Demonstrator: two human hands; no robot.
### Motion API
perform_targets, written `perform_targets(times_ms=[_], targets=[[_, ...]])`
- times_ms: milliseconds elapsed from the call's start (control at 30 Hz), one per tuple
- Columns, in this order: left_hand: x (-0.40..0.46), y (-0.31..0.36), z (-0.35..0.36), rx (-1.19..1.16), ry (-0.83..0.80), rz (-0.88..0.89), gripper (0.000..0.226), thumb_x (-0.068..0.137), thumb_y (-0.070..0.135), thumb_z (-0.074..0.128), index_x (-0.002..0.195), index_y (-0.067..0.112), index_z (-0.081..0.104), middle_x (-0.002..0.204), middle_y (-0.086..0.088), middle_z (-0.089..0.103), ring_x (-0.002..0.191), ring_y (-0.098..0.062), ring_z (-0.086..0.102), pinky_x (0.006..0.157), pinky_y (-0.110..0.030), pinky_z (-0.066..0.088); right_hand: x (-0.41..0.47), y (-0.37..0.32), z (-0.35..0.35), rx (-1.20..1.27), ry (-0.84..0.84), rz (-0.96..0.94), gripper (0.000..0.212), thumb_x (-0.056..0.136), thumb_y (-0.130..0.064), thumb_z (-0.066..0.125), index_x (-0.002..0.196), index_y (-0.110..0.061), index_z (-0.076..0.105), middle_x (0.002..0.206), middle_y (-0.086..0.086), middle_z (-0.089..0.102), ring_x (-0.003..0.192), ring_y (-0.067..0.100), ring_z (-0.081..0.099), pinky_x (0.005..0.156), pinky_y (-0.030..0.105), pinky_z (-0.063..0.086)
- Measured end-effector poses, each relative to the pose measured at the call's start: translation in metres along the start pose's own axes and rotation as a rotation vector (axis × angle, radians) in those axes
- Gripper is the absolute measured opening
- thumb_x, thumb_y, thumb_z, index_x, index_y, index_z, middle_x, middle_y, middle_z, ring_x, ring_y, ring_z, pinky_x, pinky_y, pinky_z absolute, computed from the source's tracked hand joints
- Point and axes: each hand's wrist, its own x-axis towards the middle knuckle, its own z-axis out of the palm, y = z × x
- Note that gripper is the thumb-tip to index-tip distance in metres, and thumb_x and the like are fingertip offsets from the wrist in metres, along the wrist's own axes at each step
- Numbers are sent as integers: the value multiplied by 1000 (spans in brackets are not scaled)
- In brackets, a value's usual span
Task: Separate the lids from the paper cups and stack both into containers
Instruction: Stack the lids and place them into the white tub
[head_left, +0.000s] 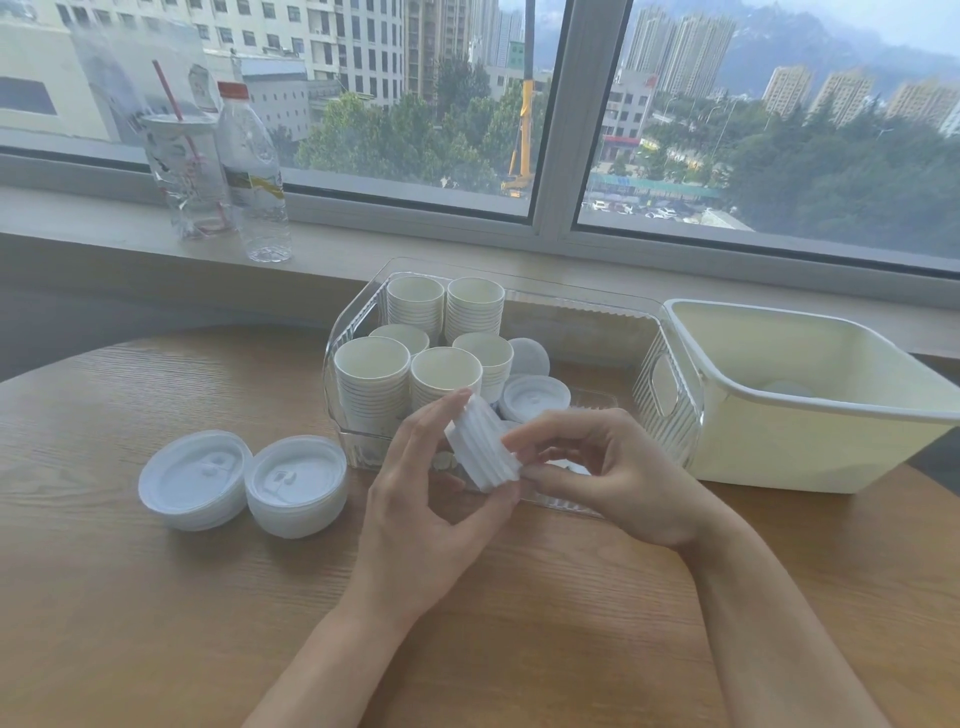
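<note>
White lids, white cups, a cream bin, wood-grain table.

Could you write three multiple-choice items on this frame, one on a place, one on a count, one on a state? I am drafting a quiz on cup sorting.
1. Where do the stacked paper cups stand?
A. clear bin
B. windowsill
C. cream tub

2. How many lid stacks sit on the table left of the clear bin?
A. one
B. two
C. four

3. What do both hands hold?
A. a bottle
B. nothing
C. a stack of lids

Answers: 1 A, cups fill the bin's left end. 2 B, two stacks sit side by side. 3 C, left hand and right hand grip the held lids.
</note>
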Motion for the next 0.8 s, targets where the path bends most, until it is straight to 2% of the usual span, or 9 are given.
perform_targets(times_ms=[167,300,400,533,633,700,800], targets=[[1,2,-1,4,-30,37,77,80,17,91,147,24,53,145,7,56,131,-26,60,97,-50,57,1,-2,2,-6,-34,14,28,93,-6,76,120,-11,76,111,11,75,113,25,69,107,42,52],[2,9,-1,0,-48,59,72,80,22,88,143,23,55,144,8,56,136,-25,56,99,-46,56,1,-5,0,-142,54,36,63,85,-25,84,144,-27,60,138,-6,65,134,14,56,114,37,46],[1,11,1,-33,-96,76,73,80,19,89,145,23,55,147,7,53,135,-28,56,94,-43,60,0,-8,-2,-179,8,101,74,84,-30,86,150,-30,53,142,-14,63,135,7,56,113,39,47],[0,10,0,-43,-116,72,78,80,14,90,149,23,53,150,9,52,136,-27,56,93,-38,60,-2,-11,-7,-182,-3,115,73,84,-23,86,149,-30,53,138,-13,67,133,5,59,113,40,48],[1,13,1,-65,-99,73,81,79,11,92,149,20,53,148,10,53,135,-25,56,88,-21,58,-5,-12,-9,-111,16,87,80,82,-11,87,151,-29,50,143,-7,64,139,9,54,117,40,45],[1,14,1,-74,-96,87,80,79,16,91,149,19,53,149,9,54,136,-21,55,89,-15,55,-5,-11,-9,-79,2,79,83,82,-8,87,152,-27,48,147,-4,61,142,13,52,119,42,43],[1,15,1,-95,-106,87,82,79,25,90,151,20,51,151,11,53,137,-20,55,90,-15,54,-5,-10,-9,-110,-42,82,80,83,-9,87,152,-24,49,150,-5,59,143,14,51,120,44,41]])
